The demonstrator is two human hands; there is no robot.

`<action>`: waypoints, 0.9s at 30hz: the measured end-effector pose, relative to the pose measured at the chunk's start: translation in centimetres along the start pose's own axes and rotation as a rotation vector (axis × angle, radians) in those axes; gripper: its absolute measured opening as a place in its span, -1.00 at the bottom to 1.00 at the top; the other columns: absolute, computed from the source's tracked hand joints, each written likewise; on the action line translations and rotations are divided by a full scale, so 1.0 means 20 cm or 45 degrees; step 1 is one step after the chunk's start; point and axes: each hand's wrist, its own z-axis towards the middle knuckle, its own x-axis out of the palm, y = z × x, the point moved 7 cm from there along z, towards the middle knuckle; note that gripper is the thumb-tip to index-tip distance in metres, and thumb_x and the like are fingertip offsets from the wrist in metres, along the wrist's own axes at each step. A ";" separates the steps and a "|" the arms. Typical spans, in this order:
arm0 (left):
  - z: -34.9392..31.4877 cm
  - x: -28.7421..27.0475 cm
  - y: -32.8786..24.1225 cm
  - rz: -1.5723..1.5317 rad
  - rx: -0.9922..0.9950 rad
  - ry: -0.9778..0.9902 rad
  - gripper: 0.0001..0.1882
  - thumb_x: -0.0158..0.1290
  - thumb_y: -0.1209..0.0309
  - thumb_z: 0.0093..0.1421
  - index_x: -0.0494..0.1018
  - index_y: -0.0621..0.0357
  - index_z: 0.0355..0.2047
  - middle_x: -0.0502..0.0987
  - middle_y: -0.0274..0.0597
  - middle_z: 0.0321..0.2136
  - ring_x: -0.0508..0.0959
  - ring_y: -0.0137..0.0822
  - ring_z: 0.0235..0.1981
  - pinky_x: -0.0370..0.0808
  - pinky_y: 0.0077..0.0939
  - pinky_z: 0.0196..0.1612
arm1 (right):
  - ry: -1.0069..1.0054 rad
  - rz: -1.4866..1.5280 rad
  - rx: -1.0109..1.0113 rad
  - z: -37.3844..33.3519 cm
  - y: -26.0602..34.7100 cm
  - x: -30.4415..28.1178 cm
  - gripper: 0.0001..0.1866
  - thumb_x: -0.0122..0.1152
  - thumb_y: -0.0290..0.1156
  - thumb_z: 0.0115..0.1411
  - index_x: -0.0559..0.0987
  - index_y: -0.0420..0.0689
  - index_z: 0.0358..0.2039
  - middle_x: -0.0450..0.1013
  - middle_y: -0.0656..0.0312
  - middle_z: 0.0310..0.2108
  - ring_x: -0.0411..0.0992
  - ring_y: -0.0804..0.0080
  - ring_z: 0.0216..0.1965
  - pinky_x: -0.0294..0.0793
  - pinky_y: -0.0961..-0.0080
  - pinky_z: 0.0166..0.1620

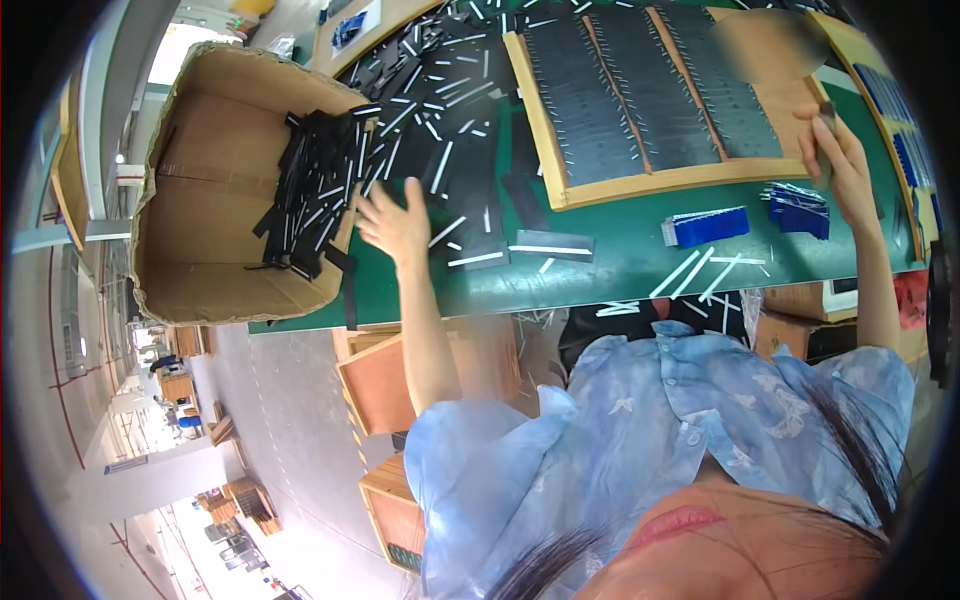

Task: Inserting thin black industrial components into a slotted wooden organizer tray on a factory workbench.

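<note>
In the head view I'm watching someone in a blue patterned shirt (640, 400) at a green table (610, 270), and I'll place everything by the wooden tray (660, 183) of dark sheets (630, 90). The tray's long axis runs side to side, its right end slightly nearer its far corner than square, while the sheets stand in columns from its near rail toward its far side. The two hands are well apart. Just off the tray's right end, the right hand (840, 160) is pinched around a dark slim piece (825, 145); its long axis runs near to far, one end pointing away from the person, though I can't tell which end is the tip. Well to the tray's left, the left hand (395, 225) has its fingers fanned apart, pointing away and a little left, over or beside the black strips (320, 190); I can't tell whether it touches them. Those strips point every way, heaped from the tray's left side into the cardboard box (215, 190) farther left. Just off the tray's near left corner, a black piece with a white band (552, 245) lies side to side. Near the tray's near rail sit two blue bundles (707, 227), and nearer the person, white strips (690, 272) lie slantwise.
</note>
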 end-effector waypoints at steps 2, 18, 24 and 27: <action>0.18 0.01 0.19 0.086 -0.087 -0.085 -0.22 -0.10 -0.25 0.06 0.25 0.01 0.15 0.12 0.15 0.20 0.12 0.28 0.16 0.07 0.08 0.17 | -0.056 -0.072 -0.030 -0.05 0.02 -0.02 -0.70 -0.18 -0.30 0.35 0.42 -0.22 -0.07 0.23 0.43 -0.55 0.14 0.77 -0.56 0.12 0.81 -0.45; 0.59 0.16 0.30 -0.191 -0.159 0.485 -0.34 -0.24 -0.21 0.13 0.10 -0.43 0.24 -0.03 -0.22 0.31 -0.12 0.22 0.28 -0.24 0.31 0.19 | -0.426 0.036 -0.042 -0.27 0.05 0.02 -0.68 -0.19 -0.37 0.36 0.39 -0.27 0.01 0.21 0.40 -0.52 0.12 0.73 -0.53 0.11 0.77 -0.45; 0.05 0.09 -0.04 -0.280 0.121 0.623 -0.48 -0.29 -0.08 0.23 0.22 -0.39 0.18 -0.04 -0.17 0.31 -0.11 0.24 0.25 -0.21 0.28 0.18 | -0.180 0.101 -0.157 -0.18 0.03 0.17 -0.67 -0.20 -0.34 0.36 0.38 -0.26 0.00 0.25 0.39 -0.52 0.12 0.74 -0.52 0.12 0.78 -0.44; -0.13 0.00 -0.17 -0.458 0.214 0.680 -0.50 -0.35 -0.02 0.28 0.28 -0.27 0.16 0.01 -0.15 0.30 -0.09 0.25 0.25 -0.25 0.20 0.21 | -0.133 0.103 -0.146 -0.23 0.04 0.18 -0.67 -0.19 -0.33 0.36 0.40 -0.26 -0.01 0.26 0.40 -0.51 0.13 0.75 -0.52 0.12 0.78 -0.44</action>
